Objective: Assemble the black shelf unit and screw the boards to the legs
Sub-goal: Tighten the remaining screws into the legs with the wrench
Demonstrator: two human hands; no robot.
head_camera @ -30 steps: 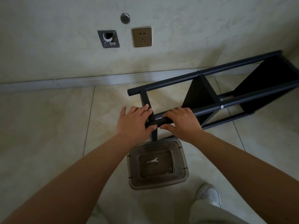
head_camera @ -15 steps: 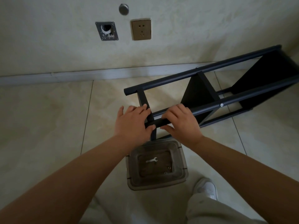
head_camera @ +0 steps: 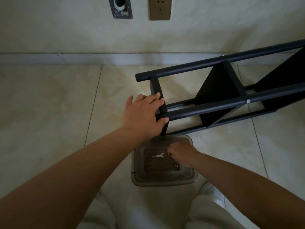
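Glossy cream floor tiles (head_camera: pixel 49 116) with thin dark grout lines fill most of the frame, meeting a pale skirting board and a mottled plaster wall (head_camera: pixel 66 30) along the top. At the top centre of the wall sit a bronze-toned socket plate (head_camera: pixel 159 8) and, to its left, a grey metal plate with a round opening (head_camera: pixel 122 7).

Lying on its side across the right half of the frame is the black shelf unit (head_camera: pixel 219 90): round matte tube legs run from centre to upper right, with flat black boards set crosswise between them. A small silver screw head (head_camera: pixel 248 101) shows on the nearer leg.

The left hand (head_camera: pixel 143 114), at frame centre, grips the near end of the unit, fingers curled over the flat end board and thumb hooked under the near tube.

Just below it a smoky, translucent plastic bin (head_camera: pixel 163 180) with rounded corners stands on the floor. On its bottom lie a small flat silver wrench (head_camera: pixel 158 155) and a few small metal pieces (head_camera: pixel 177 166) near the lower right corner. The right hand (head_camera: pixel 181 153) reaches into the bin with fingers bent downward beside the wrench; I cannot tell whether it holds anything.

Light trousers and a white shoe (head_camera: pixel 212 192) occupy the bottom edge.
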